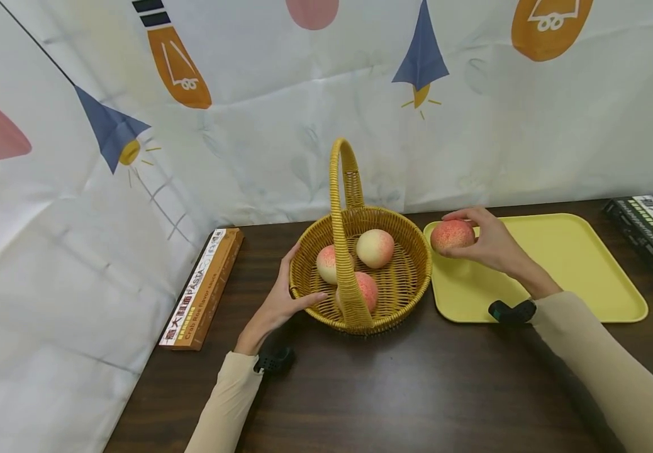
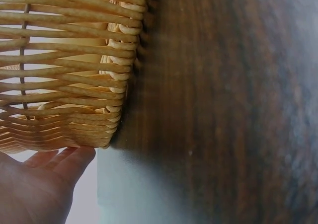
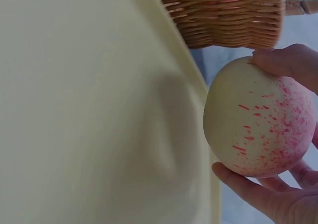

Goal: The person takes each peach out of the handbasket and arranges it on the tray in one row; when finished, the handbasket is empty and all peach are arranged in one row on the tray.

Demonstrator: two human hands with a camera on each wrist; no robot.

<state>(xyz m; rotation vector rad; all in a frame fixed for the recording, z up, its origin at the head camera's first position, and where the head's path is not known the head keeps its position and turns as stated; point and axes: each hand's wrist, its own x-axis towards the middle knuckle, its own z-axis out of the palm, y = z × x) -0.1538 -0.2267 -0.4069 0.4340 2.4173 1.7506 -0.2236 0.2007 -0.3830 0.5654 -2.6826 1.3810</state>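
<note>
- My right hand (image 1: 493, 242) curls its fingers around a peach (image 1: 452, 235), holding it over the near-left corner of the yellow tray (image 1: 587, 277), just beside the basket.
- My left hand (image 1: 278, 302) lies open, fingers straight against the wicker basket (image 1: 406, 277) wall.
- Three peaches (image 1: 375, 248) sit inside the basket.
</note>
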